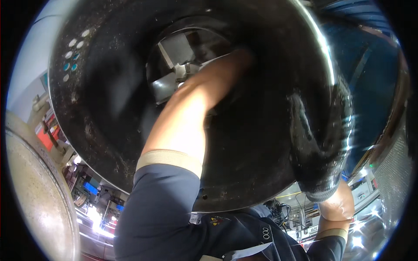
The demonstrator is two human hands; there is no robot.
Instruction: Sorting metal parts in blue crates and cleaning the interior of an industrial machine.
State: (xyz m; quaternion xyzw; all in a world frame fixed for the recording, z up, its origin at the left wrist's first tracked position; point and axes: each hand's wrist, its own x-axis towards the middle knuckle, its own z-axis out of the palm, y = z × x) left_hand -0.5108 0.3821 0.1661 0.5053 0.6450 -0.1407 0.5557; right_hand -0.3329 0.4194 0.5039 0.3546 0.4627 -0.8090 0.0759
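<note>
A large, dark, hollow metal drum (244,174) fills most of the head view, its open end facing me. My left arm reaches deep inside it. Past the wrist, everything fades into black shadow, so my left hand and its fingers are hidden. Close to that forearm, at the drum's inner end, shiny angular metal blocks (176,50) surround a small central piece. At the right edge, my right hand (320,152) wears a black glove and is closed around the drum's rim. One part of the glove lies on the inner wall, the rest over the outside.
Several round holes (69,55) pierce the drum's left wall. A pale, rounded metal surface (39,191) stands at lower left. Blue sheet metal (365,74) is on the right, above a grey mesh-like sheet (394,174). Workshop equipment and cables (278,211) show below the drum.
</note>
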